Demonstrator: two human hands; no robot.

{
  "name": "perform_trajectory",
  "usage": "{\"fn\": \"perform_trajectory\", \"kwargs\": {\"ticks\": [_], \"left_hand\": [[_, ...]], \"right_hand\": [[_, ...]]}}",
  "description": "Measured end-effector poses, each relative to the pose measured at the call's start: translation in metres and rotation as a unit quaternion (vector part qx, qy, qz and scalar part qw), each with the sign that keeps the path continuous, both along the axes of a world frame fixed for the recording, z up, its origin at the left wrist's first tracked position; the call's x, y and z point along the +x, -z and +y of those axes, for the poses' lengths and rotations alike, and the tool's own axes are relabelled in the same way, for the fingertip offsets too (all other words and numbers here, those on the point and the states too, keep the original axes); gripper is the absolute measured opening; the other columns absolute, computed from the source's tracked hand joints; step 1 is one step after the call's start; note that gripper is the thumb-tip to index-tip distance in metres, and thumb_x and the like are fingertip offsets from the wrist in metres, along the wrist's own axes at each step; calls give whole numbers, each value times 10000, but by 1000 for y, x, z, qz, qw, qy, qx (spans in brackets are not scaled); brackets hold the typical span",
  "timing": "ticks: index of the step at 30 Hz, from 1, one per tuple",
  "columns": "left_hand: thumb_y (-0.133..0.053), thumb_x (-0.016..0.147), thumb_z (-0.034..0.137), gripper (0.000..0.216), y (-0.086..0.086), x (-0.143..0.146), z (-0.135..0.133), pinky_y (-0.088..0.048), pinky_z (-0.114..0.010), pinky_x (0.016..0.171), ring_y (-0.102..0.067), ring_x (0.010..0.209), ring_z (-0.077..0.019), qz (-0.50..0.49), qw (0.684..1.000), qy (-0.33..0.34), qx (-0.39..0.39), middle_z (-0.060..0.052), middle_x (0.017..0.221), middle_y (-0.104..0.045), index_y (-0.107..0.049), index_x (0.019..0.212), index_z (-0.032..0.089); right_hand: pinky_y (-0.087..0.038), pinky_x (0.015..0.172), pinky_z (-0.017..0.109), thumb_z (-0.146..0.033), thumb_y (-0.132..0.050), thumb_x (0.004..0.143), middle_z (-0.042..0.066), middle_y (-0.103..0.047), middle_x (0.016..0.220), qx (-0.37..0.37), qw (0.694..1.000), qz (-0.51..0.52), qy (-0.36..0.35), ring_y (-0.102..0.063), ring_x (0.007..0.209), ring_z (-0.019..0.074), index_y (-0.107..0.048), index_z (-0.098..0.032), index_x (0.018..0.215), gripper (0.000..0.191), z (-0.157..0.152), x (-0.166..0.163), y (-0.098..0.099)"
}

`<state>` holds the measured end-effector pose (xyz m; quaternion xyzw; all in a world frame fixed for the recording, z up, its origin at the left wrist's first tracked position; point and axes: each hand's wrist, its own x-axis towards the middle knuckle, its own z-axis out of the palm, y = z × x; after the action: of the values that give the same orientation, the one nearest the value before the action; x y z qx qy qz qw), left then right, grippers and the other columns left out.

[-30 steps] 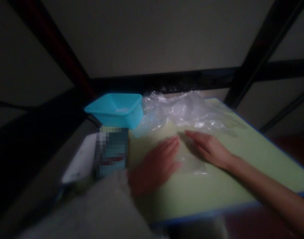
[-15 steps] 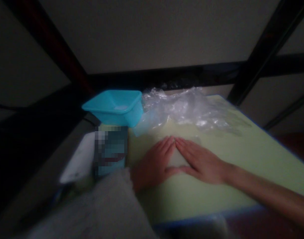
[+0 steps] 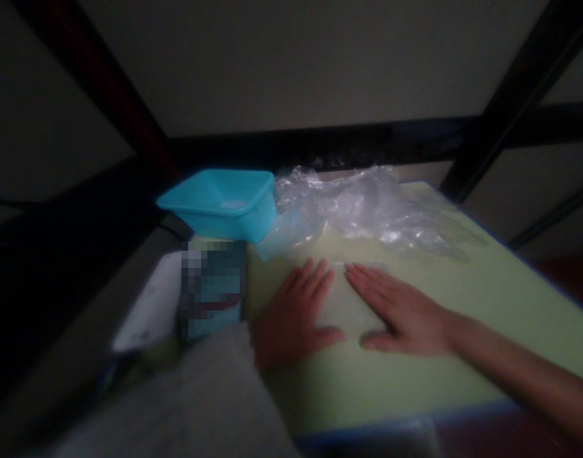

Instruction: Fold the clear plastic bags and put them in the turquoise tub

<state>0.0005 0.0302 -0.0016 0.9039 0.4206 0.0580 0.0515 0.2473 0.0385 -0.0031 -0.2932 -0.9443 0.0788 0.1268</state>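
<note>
Lying flat and spread on the green mat (image 3: 415,381), both hands face crumpled plastic (image 3: 362,210) beside a blue tub (image 3: 224,203).

Counting two hands, left (image 3: 294,318) and right (image 3: 400,310), both lying flat on one green tabletop (image 3: 463,331). Also seeing one blue tub (image 3: 222,203), one clear plastic heap (image 3: 362,210) and one blurred-out box (image 3: 212,286).

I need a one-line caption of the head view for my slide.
Left hand and right hand lie flat on a pale green mat near crumpled clear plastic.
</note>
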Motion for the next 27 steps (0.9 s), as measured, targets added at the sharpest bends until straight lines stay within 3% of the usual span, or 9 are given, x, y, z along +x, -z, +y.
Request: {"fn": "perform_trajectory", "kwargs": {"ticks": [3,5,8,11,18,27], "left_hand": [[-503,760,720,986,-2,0,0,-184,-531,1135,-107,1427,-352,-15,1000,-7,2,-233,1522,-202,-258,1425,35],[-469,825,657,897,-3,2,0,-181,-508,1147,-100,1434,-318,-45,999,3,11,-228,1526,-197,-233,1429,37],[-338,958,415,612,-4,7,-1,-204,-447,1159,-104,1440,-251,-73,996,42,22,-205,1529,-209,-216,1429,43],[-317,961,254,506,-4,12,-3,-219,-394,1160,-141,1435,-235,-43,996,78,16,-208,1513,-254,-263,1402,14],[-380,947,331,573,-8,13,0,-172,-509,1141,-137,1435,-266,16,998,61,-9,-154,1545,-193,-236,1443,82],[-416,926,450,634,-9,8,7,-144,-572,1119,-90,1437,-310,-14,998,62,-28,-111,1549,-207,-246,1455,144]], "right_hand": [[-264,1119,498,-600,-442,879,185,-192,1524,-17,999,31,8,-222,1398,307,-100,-99,1499,868,1,-3,-8],[-286,1108,504,-542,-396,922,181,-223,1517,-15,998,51,22,-249,1391,297,-131,-106,1497,768,2,-5,-11],[-305,1107,483,-496,-405,937,176,-279,1501,-3,998,52,30,-278,1383,280,-173,-105,1489,715,1,-9,-8],[-305,1116,447,-496,-430,929,180,-292,1495,1,999,25,22,-265,1388,270,-200,-85,1481,726,-1,-10,-1],[-251,1130,483,-520,-424,926,161,-264,1509,32,999,-8,31,-249,1394,273,-120,-131,1500,757,-1,-7,6],[-218,1118,541,-560,-439,903,141,-268,1511,37,998,-3,44,-239,1394,299,-85,-183,1505,793,2,-5,7]]}}
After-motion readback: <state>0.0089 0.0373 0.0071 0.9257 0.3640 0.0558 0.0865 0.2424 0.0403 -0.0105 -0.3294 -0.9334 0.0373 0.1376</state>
